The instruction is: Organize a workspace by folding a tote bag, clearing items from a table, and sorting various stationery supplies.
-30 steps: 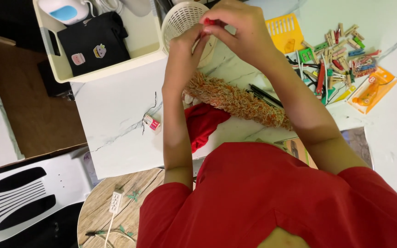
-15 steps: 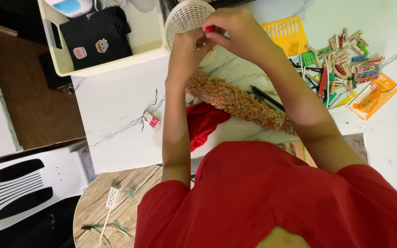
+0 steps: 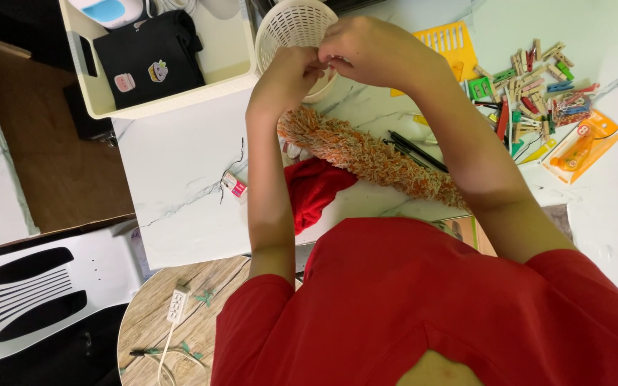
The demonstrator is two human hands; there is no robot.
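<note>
My left hand (image 3: 287, 71) and my right hand (image 3: 373, 50) meet fingertip to fingertip over the rim of a white round lattice basket (image 3: 291, 21). Both pinch something small between them, and the fingers hide what it is. Under my forearms a long fuzzy orange-and-beige woven piece (image 3: 373, 154) lies slantwise on the white marble table (image 3: 180, 157). A red cloth (image 3: 316, 189) lies crumpled beside it, near the table's front edge.
A pile of coloured clothespins (image 3: 531, 78), a yellow slotted plastic piece (image 3: 455, 43) and an orange packet (image 3: 581, 146) lie at the right. A cream bin (image 3: 101, 100) holds a black pouch (image 3: 151, 57). Black pens (image 3: 416, 150) and a small tag (image 3: 236, 187) lie nearby. A white chair (image 3: 37, 293) and a round wooden stool with a power strip (image 3: 177, 304) stand lower left.
My hands stay joined over the basket, with the fingers working slightly. A small red bit that showed between my fingertips earlier is now covered.
</note>
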